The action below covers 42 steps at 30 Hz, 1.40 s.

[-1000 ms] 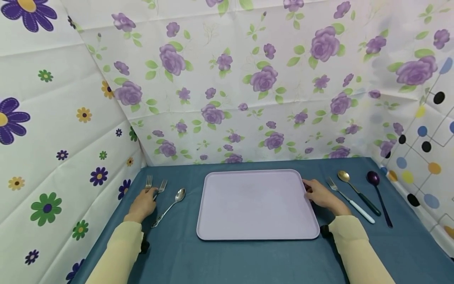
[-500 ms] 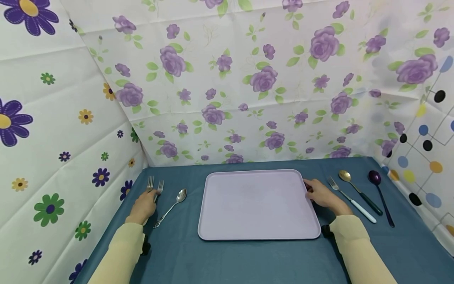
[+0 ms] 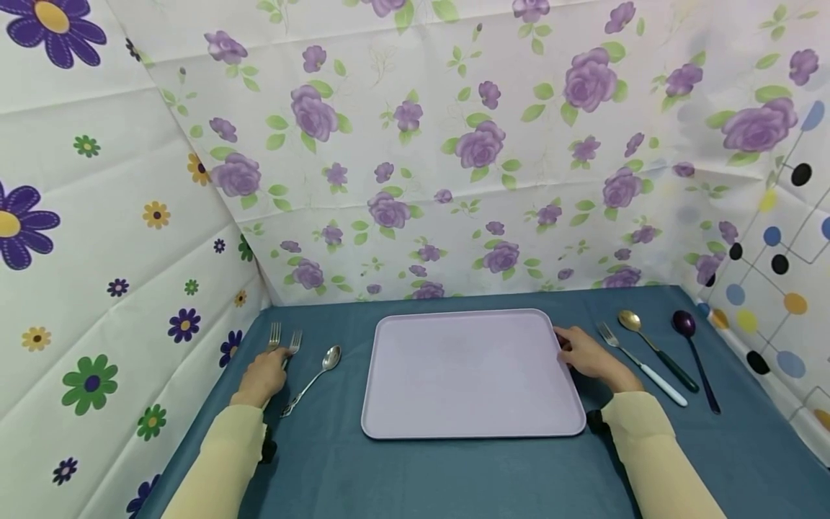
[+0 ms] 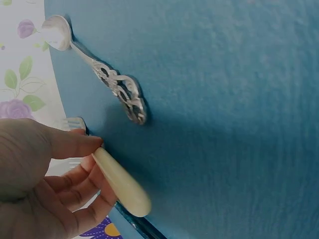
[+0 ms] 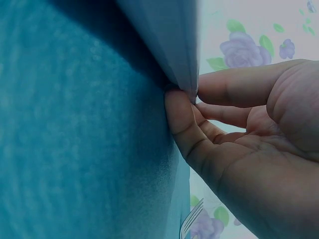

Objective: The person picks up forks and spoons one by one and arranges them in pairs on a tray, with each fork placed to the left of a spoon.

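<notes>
My left hand (image 3: 261,376) pinches a fork (image 3: 296,341) by its cream handle (image 4: 122,184), between thumb and fingers. Just left of it, a second fork (image 3: 275,334) is partly hidden by the hand; a dark teal handle (image 4: 137,224) shows below the fingers in the left wrist view. A silver spoon (image 3: 331,357) with an ornate openwork handle (image 4: 122,89) lies to the right of this hand. My right hand (image 3: 591,355) grips the right edge of a pale lilac tray (image 3: 473,375), thumb and fingertips on its rim (image 5: 187,74) in the right wrist view.
Right of the tray lie a white-handled fork (image 3: 648,371), a gold spoon (image 3: 629,321) with a green handle, and a dark purple spoon (image 3: 684,326). A blue cloth (image 3: 415,476) covers the table. Flowered sheets (image 3: 415,144) stand behind and at the sides.
The fork in my left hand has turned slightly, its tines shifting left to stand more upright beside the other fork. The right hand and tray have stayed in place.
</notes>
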Tool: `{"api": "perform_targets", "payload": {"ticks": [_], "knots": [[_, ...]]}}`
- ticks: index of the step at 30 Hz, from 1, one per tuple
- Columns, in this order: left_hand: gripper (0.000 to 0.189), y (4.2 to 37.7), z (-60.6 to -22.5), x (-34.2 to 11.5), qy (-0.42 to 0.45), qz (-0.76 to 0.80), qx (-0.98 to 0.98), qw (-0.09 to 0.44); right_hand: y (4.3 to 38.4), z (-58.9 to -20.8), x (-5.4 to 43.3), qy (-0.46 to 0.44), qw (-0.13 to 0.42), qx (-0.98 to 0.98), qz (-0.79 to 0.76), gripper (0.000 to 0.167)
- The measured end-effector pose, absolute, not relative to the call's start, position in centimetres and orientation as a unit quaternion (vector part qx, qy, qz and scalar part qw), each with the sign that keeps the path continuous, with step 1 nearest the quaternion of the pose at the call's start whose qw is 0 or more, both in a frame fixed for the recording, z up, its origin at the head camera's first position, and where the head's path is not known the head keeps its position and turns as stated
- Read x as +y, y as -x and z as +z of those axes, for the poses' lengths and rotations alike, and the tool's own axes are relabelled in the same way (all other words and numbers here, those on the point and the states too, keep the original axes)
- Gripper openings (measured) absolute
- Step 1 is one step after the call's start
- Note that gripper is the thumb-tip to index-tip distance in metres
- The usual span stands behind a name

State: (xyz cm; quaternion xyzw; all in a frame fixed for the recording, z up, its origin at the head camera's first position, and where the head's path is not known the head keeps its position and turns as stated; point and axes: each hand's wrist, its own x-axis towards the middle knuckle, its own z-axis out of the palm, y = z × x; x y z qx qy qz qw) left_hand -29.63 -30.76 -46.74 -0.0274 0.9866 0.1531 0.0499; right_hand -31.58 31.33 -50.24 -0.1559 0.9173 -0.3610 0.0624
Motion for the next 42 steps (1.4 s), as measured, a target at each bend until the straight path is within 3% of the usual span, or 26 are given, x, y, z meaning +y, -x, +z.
{"api": "perform_targets", "payload": {"ticks": [22, 33, 42], "knots": [[0.043, 30.3, -44.7, -27.6, 0.003, 0.193, 0.981, 0.000, 31.4, -49.8, 31.2, 0.163, 0.071, 0.912, -0.369, 0.060], [0.043, 30.3, -43.9, -24.5, -0.034, 0.187, 0.981, -0.032, 31.4, -50.0, 31.1, 0.126, 0.097, 0.913, -0.376, 0.061], [0.043, 30.3, -43.6, -23.4, -0.028, 0.214, 0.976, -0.019, 31.4, -50.0, 31.1, 0.132, 0.095, 0.912, -0.377, 0.061]]}}
